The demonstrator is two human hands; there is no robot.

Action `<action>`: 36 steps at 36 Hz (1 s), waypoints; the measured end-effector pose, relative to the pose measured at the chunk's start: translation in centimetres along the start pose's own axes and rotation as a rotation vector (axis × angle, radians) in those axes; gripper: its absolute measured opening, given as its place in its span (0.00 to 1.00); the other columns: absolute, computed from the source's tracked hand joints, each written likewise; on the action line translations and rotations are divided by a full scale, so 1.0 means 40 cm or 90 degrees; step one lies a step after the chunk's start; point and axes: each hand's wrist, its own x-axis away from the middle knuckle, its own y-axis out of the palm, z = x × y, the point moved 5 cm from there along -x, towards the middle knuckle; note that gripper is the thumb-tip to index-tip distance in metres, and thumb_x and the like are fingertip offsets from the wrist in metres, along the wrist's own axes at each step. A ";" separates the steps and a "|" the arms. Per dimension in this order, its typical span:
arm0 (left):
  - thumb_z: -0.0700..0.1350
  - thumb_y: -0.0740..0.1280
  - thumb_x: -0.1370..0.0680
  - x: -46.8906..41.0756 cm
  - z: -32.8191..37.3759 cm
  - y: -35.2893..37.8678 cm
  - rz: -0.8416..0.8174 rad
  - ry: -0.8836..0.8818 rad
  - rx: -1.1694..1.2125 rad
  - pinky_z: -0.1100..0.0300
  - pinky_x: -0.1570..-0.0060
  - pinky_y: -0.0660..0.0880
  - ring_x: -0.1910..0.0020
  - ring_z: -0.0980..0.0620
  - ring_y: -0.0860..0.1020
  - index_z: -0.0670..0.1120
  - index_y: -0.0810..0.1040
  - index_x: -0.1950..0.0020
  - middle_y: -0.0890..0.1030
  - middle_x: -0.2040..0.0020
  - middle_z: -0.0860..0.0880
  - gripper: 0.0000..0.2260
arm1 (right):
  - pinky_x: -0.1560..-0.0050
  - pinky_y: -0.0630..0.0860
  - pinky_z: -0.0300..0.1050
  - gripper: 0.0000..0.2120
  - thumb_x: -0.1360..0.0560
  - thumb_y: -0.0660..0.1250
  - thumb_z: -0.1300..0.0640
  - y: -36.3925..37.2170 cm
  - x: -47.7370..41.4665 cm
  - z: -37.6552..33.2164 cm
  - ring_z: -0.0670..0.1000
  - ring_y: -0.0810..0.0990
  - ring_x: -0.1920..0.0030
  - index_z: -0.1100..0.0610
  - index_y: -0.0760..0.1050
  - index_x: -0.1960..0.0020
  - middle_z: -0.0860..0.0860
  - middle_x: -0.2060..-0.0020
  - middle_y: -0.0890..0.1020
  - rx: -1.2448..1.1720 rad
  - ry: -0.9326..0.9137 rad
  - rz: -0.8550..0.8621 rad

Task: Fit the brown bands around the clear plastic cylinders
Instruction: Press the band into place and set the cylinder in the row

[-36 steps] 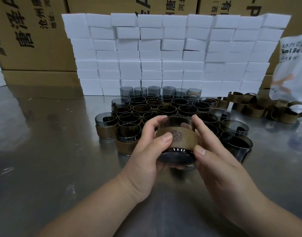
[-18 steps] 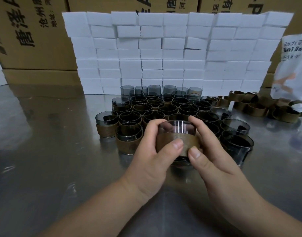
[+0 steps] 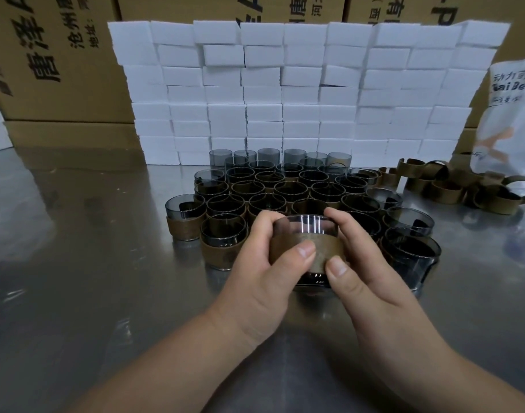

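Both hands hold one clear smoky plastic cylinder (image 3: 310,226) with a brown band (image 3: 322,248) wrapped round its middle. My left hand (image 3: 264,263) grips its left side, thumb pressed on the band's front. My right hand (image 3: 362,263) grips the right side, thumb on the band's lower edge. The cylinder's base touches or hovers just above the metal table (image 3: 76,263); I cannot tell which. Behind it stands a cluster of banded cylinders (image 3: 273,189). A few bare cylinders (image 3: 267,156) line the back row.
Loose brown bands (image 3: 452,189) lie in a heap at the right. A wall of white foam blocks (image 3: 300,84) rises behind the cylinders, with cardboard boxes (image 3: 53,55) beyond. A white printed bag (image 3: 511,120) stands at the far right.
The held cylinder has tipped from facing me to nearly upright and come down towards the table. Both thumbs have slid lower and closer together on the band.
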 end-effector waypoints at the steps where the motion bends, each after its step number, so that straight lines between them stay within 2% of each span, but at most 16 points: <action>1: 0.55 0.64 0.36 0.000 -0.002 0.000 0.001 -0.003 -0.002 0.57 0.52 0.76 0.53 0.50 0.78 0.41 0.71 0.50 0.81 0.54 0.47 0.21 | 0.49 0.67 0.23 0.19 0.29 0.60 0.54 0.000 0.000 0.001 0.30 0.74 0.44 0.44 0.68 0.40 0.27 0.47 0.75 -0.007 0.004 0.002; 3: 0.55 0.64 0.35 0.000 -0.004 -0.001 0.004 -0.010 -0.003 0.53 0.50 0.75 0.52 0.47 0.78 0.41 0.71 0.50 0.80 0.52 0.43 0.21 | 0.48 0.68 0.23 0.19 0.29 0.60 0.54 0.000 0.000 0.001 0.31 0.74 0.44 0.44 0.68 0.39 0.29 0.46 0.76 -0.012 0.005 0.000; 6: 0.55 0.64 0.35 -0.001 -0.003 -0.002 0.002 -0.010 -0.005 0.57 0.54 0.75 0.55 0.51 0.78 0.41 0.71 0.51 0.80 0.55 0.47 0.21 | 0.47 0.68 0.24 0.19 0.29 0.60 0.54 0.001 0.000 0.001 0.33 0.74 0.43 0.46 0.68 0.38 0.33 0.43 0.75 -0.009 0.004 0.002; 7: 0.55 0.64 0.35 -0.001 -0.004 -0.002 0.000 -0.009 -0.006 0.59 0.54 0.75 0.55 0.52 0.78 0.41 0.71 0.51 0.81 0.55 0.48 0.20 | 0.47 0.68 0.24 0.19 0.29 0.60 0.54 0.001 0.000 0.001 0.33 0.74 0.43 0.45 0.68 0.38 0.33 0.43 0.76 -0.012 0.005 0.003; 14: 0.56 0.65 0.35 -0.001 -0.008 -0.004 0.012 -0.012 -0.008 0.51 0.53 0.75 0.55 0.48 0.77 0.41 0.72 0.53 0.79 0.55 0.40 0.20 | 0.50 0.69 0.23 0.18 0.29 0.60 0.55 0.000 0.000 0.000 0.32 0.75 0.45 0.45 0.68 0.39 0.30 0.46 0.77 -0.018 0.007 0.009; 18: 0.56 0.65 0.35 -0.002 -0.008 -0.003 0.010 -0.009 0.001 0.55 0.55 0.73 0.57 0.51 0.76 0.42 0.71 0.54 0.79 0.56 0.45 0.20 | 0.51 0.69 0.23 0.18 0.29 0.60 0.55 0.000 0.000 -0.001 0.31 0.76 0.47 0.46 0.68 0.40 0.29 0.48 0.77 -0.023 0.004 0.007; 22: 0.56 0.65 0.35 -0.002 -0.008 -0.004 0.015 -0.002 -0.004 0.52 0.55 0.73 0.57 0.48 0.75 0.38 0.70 0.53 0.78 0.54 0.37 0.23 | 0.50 0.69 0.23 0.18 0.29 0.60 0.55 0.002 0.000 0.000 0.31 0.76 0.47 0.46 0.68 0.40 0.29 0.48 0.77 -0.018 0.002 0.006; 30: 0.57 0.64 0.34 -0.002 -0.015 -0.009 -0.004 0.002 -0.009 0.57 0.55 0.73 0.57 0.51 0.75 0.43 0.71 0.53 0.78 0.56 0.46 0.19 | 0.50 0.70 0.25 0.18 0.29 0.60 0.55 0.001 -0.005 0.006 0.34 0.77 0.47 0.47 0.69 0.39 0.33 0.48 0.79 -0.031 0.000 -0.001; 33: 0.56 0.62 0.31 -0.001 -0.012 -0.007 -0.012 0.022 0.014 0.63 0.57 0.73 0.58 0.57 0.75 0.49 0.72 0.55 0.78 0.60 0.54 0.13 | 0.50 0.71 0.27 0.19 0.29 0.61 0.55 0.000 -0.006 0.006 0.35 0.77 0.47 0.47 0.69 0.39 0.34 0.48 0.79 -0.029 -0.005 -0.001; 36: 0.57 0.58 0.28 0.001 -0.012 -0.008 -0.005 0.052 0.032 0.61 0.56 0.72 0.58 0.56 0.75 0.54 0.75 0.57 0.77 0.60 0.54 0.10 | 0.50 0.72 0.28 0.19 0.29 0.63 0.55 0.001 -0.008 0.002 0.35 0.77 0.48 0.46 0.69 0.39 0.34 0.49 0.79 -0.019 -0.012 -0.001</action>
